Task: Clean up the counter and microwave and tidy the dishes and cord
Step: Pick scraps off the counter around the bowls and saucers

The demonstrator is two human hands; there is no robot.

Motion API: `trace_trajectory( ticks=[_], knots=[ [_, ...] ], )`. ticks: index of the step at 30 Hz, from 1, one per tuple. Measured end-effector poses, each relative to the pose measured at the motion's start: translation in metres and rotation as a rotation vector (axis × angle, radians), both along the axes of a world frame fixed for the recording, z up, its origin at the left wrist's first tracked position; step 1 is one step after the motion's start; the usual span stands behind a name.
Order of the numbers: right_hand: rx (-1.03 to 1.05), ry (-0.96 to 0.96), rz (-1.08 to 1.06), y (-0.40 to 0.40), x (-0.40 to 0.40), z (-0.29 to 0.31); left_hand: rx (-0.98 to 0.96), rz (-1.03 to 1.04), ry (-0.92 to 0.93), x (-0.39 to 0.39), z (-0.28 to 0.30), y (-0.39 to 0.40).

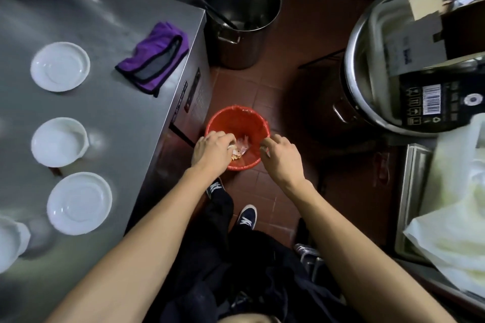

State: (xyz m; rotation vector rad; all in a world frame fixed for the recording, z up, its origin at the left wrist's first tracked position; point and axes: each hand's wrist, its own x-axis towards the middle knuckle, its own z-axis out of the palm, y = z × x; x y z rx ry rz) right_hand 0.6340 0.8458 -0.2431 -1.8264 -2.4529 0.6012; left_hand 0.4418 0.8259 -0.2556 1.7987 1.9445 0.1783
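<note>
Both my hands hang over a red bin point(237, 119) on the floor beside the steel counter point(110, 118). My left hand point(211, 151) is curled at the bin's near left rim, with pale scraps point(240, 149) showing just past its fingers. My right hand point(279, 156) is at the near right rim, fingers pinched around something small that I cannot make out. On the counter lie a purple cloth point(154, 56), two white plates point(60, 66) point(79, 203) and a white bowl point(59, 142). Another white dish point(10, 241) is cut off at the left edge.
A tall steel pot point(240, 8) with a dark ladle stands on the brown tiled floor behind the bin. A large steel pot point(367, 81) holding cardboard boxes sits at right. White plastic bags point(456, 204) lie on a steel shelf at the right edge.
</note>
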Motion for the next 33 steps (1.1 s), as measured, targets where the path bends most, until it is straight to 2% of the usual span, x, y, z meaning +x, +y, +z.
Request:
trace_trajectory(
  ticks=[5, 13, 19, 27, 33],
  knots=[
    [-0.069, -0.020, -0.025, 0.022, -0.018, -0.025, -0.092, -0.069, -0.018, -0.014, -0.033, 0.023],
    [-0.221, -0.006, -0.070, 0.034, -0.014, -0.076, -0.246, -0.043, -0.036, -0.014, -0.077, 0.044],
    [-0.364, -0.027, -0.034, 0.055, 0.001, -0.122, -0.314, 0.020, -0.038, 0.001, -0.112, 0.057],
    [-0.420, 0.092, -0.035, 0.072, 0.001, -0.160, -0.382, 0.197, -0.098, 0.009, -0.146, 0.073],
    [-0.476, 0.054, -0.058, 0.079, 0.008, -0.172, -0.416, 0.183, -0.067, 0.010, -0.157, 0.079]
  ],
)
